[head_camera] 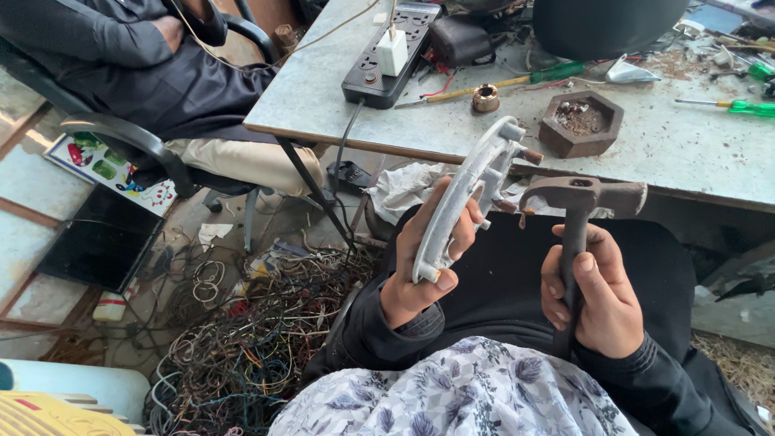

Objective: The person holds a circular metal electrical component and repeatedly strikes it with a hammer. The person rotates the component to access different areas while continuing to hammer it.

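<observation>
My left hand [424, 262] grips a grey curved metal plate [468, 190] held on edge, its studs and a small terminal pointing right. My right hand [593, 295] is closed around the dark handle of a rusty hammer [581, 202], held upright, its head level and close to the plate's studs. Both hands hover above my lap, which is covered by dark cloth and a floral fabric [460, 396], just in front of the grey worktable [323, 97].
On the table lie a black power strip [391, 52] with a white plug, screwdrivers [731, 105], a hexagonal wooden dish [581, 123] and a small brass ring [485, 98]. A person sits in a chair [121, 133] at the left. Tangled wires [242, 339] cover the floor.
</observation>
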